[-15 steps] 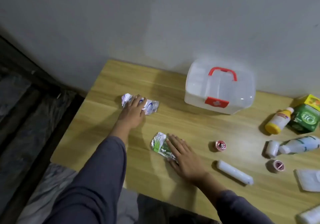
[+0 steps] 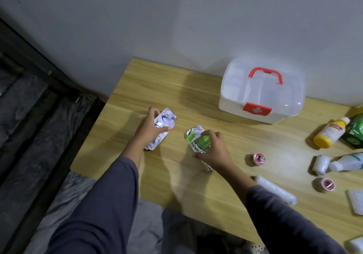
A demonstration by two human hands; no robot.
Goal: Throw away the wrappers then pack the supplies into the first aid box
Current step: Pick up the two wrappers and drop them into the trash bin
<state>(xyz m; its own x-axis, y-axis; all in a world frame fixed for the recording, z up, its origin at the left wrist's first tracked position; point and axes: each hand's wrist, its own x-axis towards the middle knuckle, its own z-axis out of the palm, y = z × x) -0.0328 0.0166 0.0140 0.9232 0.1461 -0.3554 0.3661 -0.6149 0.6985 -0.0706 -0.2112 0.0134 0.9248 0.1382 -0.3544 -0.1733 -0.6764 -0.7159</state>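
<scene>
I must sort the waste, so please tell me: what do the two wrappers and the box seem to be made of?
Blue wrapper and green wrapper: likely metallised foil or plastic film, shiny and silver, creased and crumpled in the hands. Box: probably hard plastic, white base, cloudy see-through lid, glossy red handle.

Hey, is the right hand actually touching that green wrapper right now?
Touching. The head view shows the right hand with its fingers curled over the green wrapper, thumb beneath its lower edge.
</scene>
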